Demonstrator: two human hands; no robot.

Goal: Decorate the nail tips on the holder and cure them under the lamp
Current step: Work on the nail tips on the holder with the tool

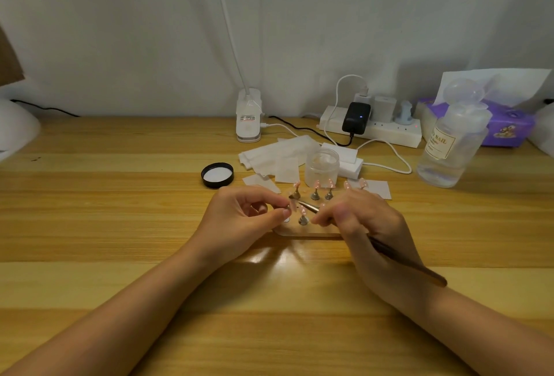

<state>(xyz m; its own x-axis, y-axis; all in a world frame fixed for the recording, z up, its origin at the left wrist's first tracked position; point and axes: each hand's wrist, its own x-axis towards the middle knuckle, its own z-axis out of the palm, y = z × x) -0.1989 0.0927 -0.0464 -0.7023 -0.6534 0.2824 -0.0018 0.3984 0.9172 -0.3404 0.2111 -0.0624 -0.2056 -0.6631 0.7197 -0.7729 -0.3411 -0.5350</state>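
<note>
Tabletop: pale wood with lengthwise grain bands, glossy, with light reflections near the centre.

Holder: flat light-coloured base at mid-tabletop, just in front of both hands and partly hidden by them. Small metal cone stands rise from it, each topped by a pale pink nail tip; several visible in the back row, one more in front between the hands. Detail on the tips is too small to read.

Left hand: fingers curled, thumb and forefinger pinching one stand with its tip, raised slightly above the holder.

Right hand: fingers curled round a slim brush; bronze-coloured handle runs back over the wrist, fine metal end pointing at the tip in the left hand. Contact cannot be judged.

Clear bottle, far right, with domed cap: cream label, "NAIL" legible, other lines too small.

White clip lamp base at the back edge: sticker with red print, unreadable.

Frosted jar stands open behind the holder, among white wipes; its black lid lies inverted to the left.
</note>
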